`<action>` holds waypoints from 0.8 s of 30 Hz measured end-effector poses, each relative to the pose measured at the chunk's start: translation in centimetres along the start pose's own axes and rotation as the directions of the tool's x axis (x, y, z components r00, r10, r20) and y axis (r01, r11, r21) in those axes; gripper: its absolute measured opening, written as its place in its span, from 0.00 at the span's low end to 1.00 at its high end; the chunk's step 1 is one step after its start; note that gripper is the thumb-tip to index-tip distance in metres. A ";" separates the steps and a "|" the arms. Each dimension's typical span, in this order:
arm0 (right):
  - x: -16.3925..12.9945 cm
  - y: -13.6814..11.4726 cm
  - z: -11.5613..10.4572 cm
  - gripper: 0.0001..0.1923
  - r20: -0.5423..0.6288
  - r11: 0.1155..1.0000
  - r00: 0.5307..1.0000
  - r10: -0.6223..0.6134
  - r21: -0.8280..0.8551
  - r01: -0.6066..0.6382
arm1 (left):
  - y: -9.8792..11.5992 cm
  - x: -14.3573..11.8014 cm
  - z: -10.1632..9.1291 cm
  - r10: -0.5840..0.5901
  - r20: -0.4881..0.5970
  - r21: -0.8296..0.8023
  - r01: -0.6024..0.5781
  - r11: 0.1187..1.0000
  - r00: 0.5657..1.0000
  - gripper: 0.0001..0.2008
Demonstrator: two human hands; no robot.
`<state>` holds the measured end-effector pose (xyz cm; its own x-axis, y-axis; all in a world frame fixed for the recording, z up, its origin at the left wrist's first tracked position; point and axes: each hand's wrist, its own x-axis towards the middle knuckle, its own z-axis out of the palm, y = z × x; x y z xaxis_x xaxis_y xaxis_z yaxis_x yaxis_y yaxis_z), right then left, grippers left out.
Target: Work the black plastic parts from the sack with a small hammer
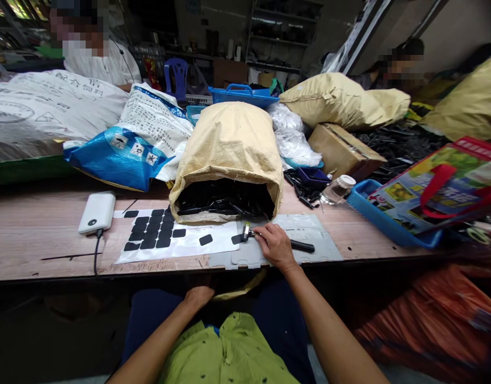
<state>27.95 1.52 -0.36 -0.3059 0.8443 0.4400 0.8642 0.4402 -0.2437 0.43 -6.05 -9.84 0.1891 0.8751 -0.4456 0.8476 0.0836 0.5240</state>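
Note:
My right hand (275, 246) is closed around the shaft of a small hammer (302, 246), which lies over a grey plastic sheet (319, 237). The hammer's metal head is at the left and its black grip points right. Left of it is a white sheet (189, 248) with black rounded-square stickers (151, 229), most in rows and a few apart. Below the table edge, my left hand (201, 294) reaches under; its fingers are hidden. Just behind the sheets a tan woven sack (233, 144) lies with its mouth toward me, full of black slender parts (229, 198).
A white power bank (97, 213) with a cable sits at left, before blue-and-white sacks (137, 136). To the right are a clear jar (338, 189), a cardboard box (343, 149) and a blue basket (393, 218) holding a printed bag. Two people sit across the table.

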 end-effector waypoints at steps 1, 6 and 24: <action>0.0 0.0 0.0 0.11 0.001 1.000 1.000 0.000 0.000 0.000 | 0.2 -0.4 -0.2 -0.021 0.020 0.016 0.021 1.000 1.000 0.18; 0.0 -0.1 0.0 0.11 0.005 1.000 1.000 0.003 -0.004 -0.003 | 3.3 -3.9 -4.1 0.264 0.134 0.025 -0.269 0.963 0.955 0.12; 0.0 0.2 0.1 0.10 -0.004 1.000 1.000 -0.013 -0.018 0.013 | 14.1 8.7 -15.8 0.724 -0.259 0.683 -0.409 0.605 0.639 0.10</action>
<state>28.03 1.63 -0.49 -0.3153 0.8375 0.4464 0.8673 0.4452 -0.2227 6.20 10.22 5.13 0.6064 0.7431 0.2828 0.7740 -0.6332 0.0041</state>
